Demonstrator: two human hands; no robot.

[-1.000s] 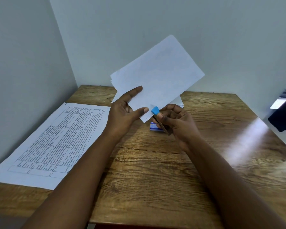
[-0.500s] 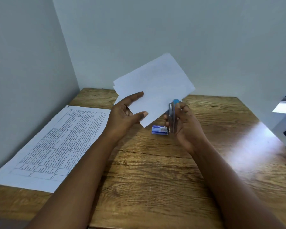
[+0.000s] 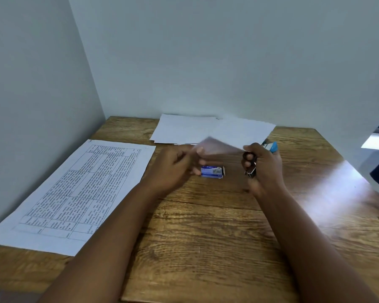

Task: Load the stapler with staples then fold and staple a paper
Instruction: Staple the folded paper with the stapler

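Observation:
My left hand (image 3: 173, 166) hovers low over the wooden table (image 3: 206, 237), its fingertips pinching the near edge of a folded white paper (image 3: 220, 146). The paper is motion-blurred and lies almost flat between my hands. My right hand (image 3: 264, 169) is closed around a small stapler (image 3: 271, 147). The stapler's blue end sticks out above the knuckles and its metal end shows below the fingers. A small blue staple box (image 3: 212, 172) lies on the table between my hands, with an end flap open.
A loose stack of blank white sheets (image 3: 195, 130) lies at the back against the wall. A printed sheet with a table of text (image 3: 81, 189) covers the table's left side. Walls close off the left and the back. A dark object shows at the right edge.
The folded paper has come down from upright in front of the wall to nearly flat just above the table. My right hand has drawn the stapler off the paper's corner and moved right.

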